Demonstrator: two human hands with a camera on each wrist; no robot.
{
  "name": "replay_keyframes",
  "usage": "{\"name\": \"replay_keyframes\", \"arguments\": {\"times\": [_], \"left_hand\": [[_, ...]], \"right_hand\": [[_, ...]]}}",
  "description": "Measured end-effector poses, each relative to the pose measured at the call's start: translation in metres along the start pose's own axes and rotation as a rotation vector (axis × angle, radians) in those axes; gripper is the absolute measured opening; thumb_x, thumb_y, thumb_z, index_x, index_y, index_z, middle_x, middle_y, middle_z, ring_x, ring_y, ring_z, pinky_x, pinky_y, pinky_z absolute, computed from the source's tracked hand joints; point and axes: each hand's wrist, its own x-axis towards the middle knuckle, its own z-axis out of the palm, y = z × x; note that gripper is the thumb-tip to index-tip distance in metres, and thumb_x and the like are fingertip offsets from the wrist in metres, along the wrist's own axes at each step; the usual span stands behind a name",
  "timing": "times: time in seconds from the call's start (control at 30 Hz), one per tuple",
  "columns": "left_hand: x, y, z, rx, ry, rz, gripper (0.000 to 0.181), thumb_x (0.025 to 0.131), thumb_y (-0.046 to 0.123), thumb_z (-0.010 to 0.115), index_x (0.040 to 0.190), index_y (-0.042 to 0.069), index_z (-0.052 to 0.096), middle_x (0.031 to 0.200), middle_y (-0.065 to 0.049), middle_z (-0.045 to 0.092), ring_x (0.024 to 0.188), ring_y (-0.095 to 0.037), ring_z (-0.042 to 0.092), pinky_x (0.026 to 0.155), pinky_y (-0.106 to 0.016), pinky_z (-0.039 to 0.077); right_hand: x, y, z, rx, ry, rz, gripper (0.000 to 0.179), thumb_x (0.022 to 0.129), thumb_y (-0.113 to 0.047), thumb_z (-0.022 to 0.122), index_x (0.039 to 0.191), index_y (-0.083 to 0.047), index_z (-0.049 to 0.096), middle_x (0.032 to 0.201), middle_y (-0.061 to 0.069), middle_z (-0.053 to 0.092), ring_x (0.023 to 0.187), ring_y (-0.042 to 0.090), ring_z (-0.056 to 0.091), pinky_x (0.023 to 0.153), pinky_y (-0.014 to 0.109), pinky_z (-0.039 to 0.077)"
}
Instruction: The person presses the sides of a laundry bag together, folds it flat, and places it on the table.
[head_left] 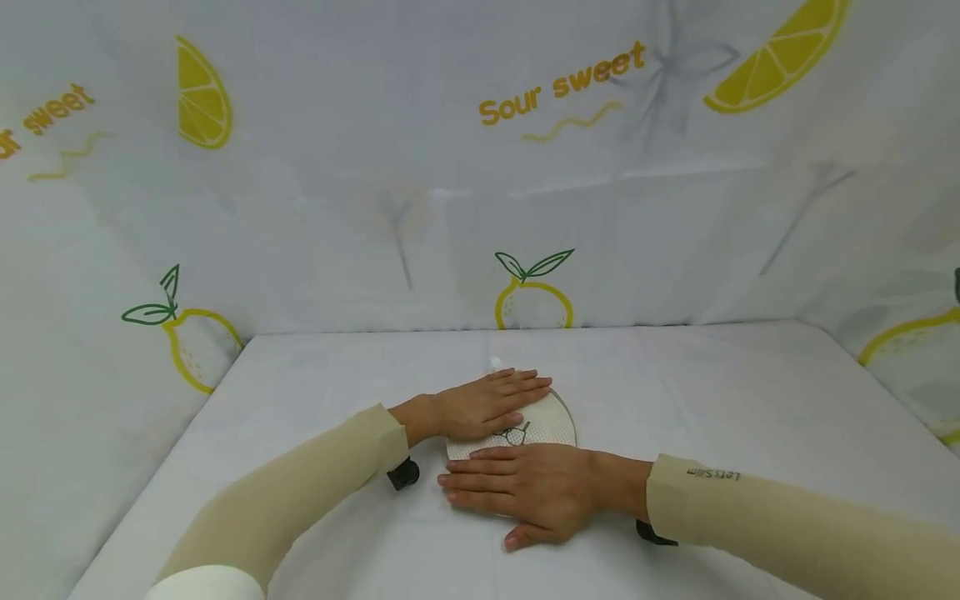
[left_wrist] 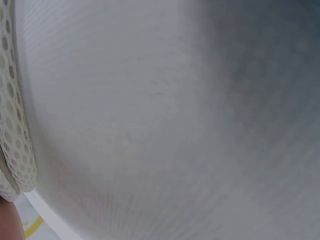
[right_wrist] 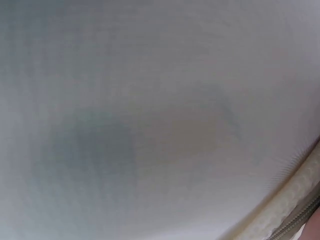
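A round, white mesh laundry bag [head_left: 557, 421] with a small dark line drawing lies flat on the white-covered table. Across its far part rests my left hand [head_left: 483, 406], palm down with the fingers straight. My right hand [head_left: 536, 487] lies flat over the near edge, fingers extended and thumb spread toward me. Both hands partly hide the bag. Its honeycomb mesh edge [left_wrist: 12, 115] shows in the left wrist view. A zipper [right_wrist: 299, 212] runs along the rim in the right wrist view, with a bit of fingertip beside it.
A small whitish tab [head_left: 495, 363] sticks out past the left hand. White cloth covers the tabletop [head_left: 712, 400]. Behind it rises a white curtain [head_left: 337, 167] printed with lemons and lettering, which also closes off both sides.
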Motion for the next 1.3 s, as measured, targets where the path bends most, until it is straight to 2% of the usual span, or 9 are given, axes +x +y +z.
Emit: {"name": "replay_keyframes", "arguments": {"times": [0.57, 0.8, 1.07, 1.3], "left_hand": [[-0.0022, 0.0023, 0.0, 0.051, -0.017, -0.026, 0.054, 0.106, 0.029, 0.025, 0.154, 0.007, 0.012, 0.16, -0.004, 0.007, 0.145, -0.019, 0.002, 0.115, -0.039, 0.003], [-0.0016, 0.0033, -0.0011, 0.037, -0.03, -0.015, 0.055, 0.106, 0.03, 0.026, 0.154, 0.006, 0.012, 0.16, -0.006, 0.008, 0.145, -0.021, 0.003, 0.115, -0.041, 0.003], [-0.0008, 0.0035, -0.0018, 0.022, -0.054, -0.03, 0.056, 0.106, 0.031, 0.026, 0.154, 0.006, 0.01, 0.16, -0.006, 0.006, 0.145, -0.02, 0.002, 0.115, -0.039, 0.003], [0.0001, 0.0045, -0.0032, 0.05, -0.059, -0.032, 0.055, 0.106, 0.031, 0.026, 0.154, 0.006, 0.011, 0.16, -0.007, 0.006, 0.145, -0.022, 0.002, 0.115, -0.039, 0.002]], "right_hand": [[0.0026, 0.0023, 0.0054, -0.005, 0.009, -0.018, 0.071, 0.101, -0.046, 0.035, 0.153, -0.005, 0.009, 0.159, 0.012, 0.004, 0.145, 0.025, 0.006, 0.115, 0.037, 0.011], [0.0026, 0.0016, 0.0067, 0.012, 0.0, -0.013, 0.071, 0.101, -0.047, 0.031, 0.154, -0.006, 0.007, 0.159, 0.011, 0.002, 0.145, 0.024, 0.004, 0.115, 0.037, 0.01], [0.0033, 0.0009, 0.0054, 0.022, -0.007, -0.013, 0.07, 0.102, -0.047, 0.029, 0.154, -0.006, 0.007, 0.159, 0.011, 0.002, 0.145, 0.025, 0.004, 0.115, 0.037, 0.01], [0.0033, 0.0008, 0.0041, 0.033, -0.006, -0.007, 0.069, 0.102, -0.046, 0.029, 0.154, -0.006, 0.008, 0.159, 0.011, 0.003, 0.145, 0.025, 0.005, 0.115, 0.037, 0.011]]}}
